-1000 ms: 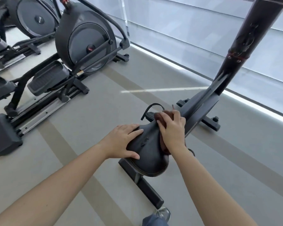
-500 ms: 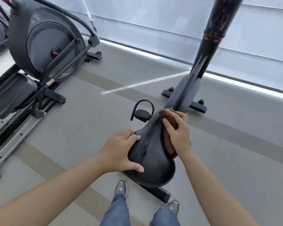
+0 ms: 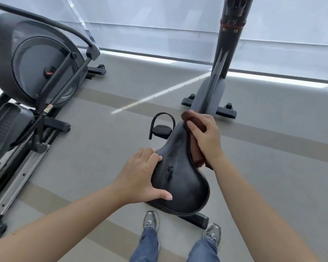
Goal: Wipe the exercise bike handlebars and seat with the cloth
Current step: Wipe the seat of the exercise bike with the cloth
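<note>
My right hand is clamped on the brown cloth, fingers curled over it, pressing it against the right side of the seat near its narrow nose. The cloth bunches out above my fingertips and hangs below my wrist. My left hand grips the seat's left edge, fingers curled on the top surface and thumb stretched along the wide rear. The black seat sits between my two hands, nose pointing away from me. Just past the nose there's a pedal with its strap loop, and beyond that the bike's front post rises from its base. On the grey floor below are my shoes. An elliptical machine stands off to my left.
</note>
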Demonstrator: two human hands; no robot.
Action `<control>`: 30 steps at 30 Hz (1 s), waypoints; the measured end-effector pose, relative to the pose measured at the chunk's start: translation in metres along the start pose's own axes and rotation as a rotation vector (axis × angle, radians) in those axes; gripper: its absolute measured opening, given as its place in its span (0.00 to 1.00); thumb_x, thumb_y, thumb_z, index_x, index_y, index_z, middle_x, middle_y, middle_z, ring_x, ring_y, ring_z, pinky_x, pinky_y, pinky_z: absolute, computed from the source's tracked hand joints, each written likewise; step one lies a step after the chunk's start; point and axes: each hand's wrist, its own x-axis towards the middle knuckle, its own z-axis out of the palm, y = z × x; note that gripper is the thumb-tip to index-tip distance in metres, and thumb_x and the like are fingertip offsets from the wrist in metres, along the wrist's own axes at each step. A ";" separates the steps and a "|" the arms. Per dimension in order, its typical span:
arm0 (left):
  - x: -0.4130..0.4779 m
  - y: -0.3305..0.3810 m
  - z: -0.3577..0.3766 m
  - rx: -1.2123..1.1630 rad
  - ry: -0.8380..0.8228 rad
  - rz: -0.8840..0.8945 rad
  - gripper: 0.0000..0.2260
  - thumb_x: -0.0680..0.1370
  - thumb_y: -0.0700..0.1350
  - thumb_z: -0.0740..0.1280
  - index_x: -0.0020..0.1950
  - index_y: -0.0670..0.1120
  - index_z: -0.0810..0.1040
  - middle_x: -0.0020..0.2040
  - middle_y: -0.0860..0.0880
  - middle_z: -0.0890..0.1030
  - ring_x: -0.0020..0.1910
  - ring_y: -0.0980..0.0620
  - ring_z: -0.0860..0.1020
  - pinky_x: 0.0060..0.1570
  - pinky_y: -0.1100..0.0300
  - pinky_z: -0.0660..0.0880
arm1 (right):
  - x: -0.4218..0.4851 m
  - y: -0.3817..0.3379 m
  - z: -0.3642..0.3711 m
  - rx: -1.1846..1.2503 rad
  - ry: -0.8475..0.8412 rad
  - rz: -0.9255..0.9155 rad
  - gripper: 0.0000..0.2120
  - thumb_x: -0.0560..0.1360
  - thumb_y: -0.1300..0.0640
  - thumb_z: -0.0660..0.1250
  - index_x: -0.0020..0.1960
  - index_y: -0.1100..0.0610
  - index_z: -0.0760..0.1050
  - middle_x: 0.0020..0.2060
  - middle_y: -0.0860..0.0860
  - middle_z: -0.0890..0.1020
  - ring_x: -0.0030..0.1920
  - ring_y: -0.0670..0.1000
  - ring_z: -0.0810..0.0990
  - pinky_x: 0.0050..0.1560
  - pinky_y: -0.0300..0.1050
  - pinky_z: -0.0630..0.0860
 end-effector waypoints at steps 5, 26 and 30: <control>0.001 -0.003 0.002 -0.005 0.000 0.012 0.42 0.51 0.63 0.77 0.54 0.37 0.75 0.49 0.41 0.76 0.48 0.40 0.74 0.47 0.49 0.72 | -0.077 0.007 -0.044 -0.065 -0.301 0.038 0.16 0.70 0.55 0.71 0.55 0.41 0.78 0.53 0.45 0.77 0.57 0.43 0.75 0.59 0.28 0.65; 0.010 -0.016 0.007 -0.007 0.010 0.174 0.37 0.54 0.72 0.65 0.46 0.42 0.69 0.45 0.47 0.70 0.46 0.45 0.68 0.45 0.52 0.68 | -0.183 -0.007 0.034 -0.009 0.729 0.184 0.19 0.73 0.60 0.68 0.49 0.34 0.74 0.50 0.41 0.76 0.52 0.34 0.74 0.56 0.25 0.66; 0.013 -0.016 0.007 -0.002 0.009 0.171 0.38 0.53 0.74 0.62 0.46 0.43 0.69 0.44 0.51 0.65 0.46 0.47 0.67 0.44 0.54 0.66 | -0.145 -0.014 0.001 -0.098 0.437 0.213 0.16 0.72 0.59 0.70 0.45 0.36 0.76 0.47 0.43 0.78 0.51 0.39 0.76 0.53 0.30 0.68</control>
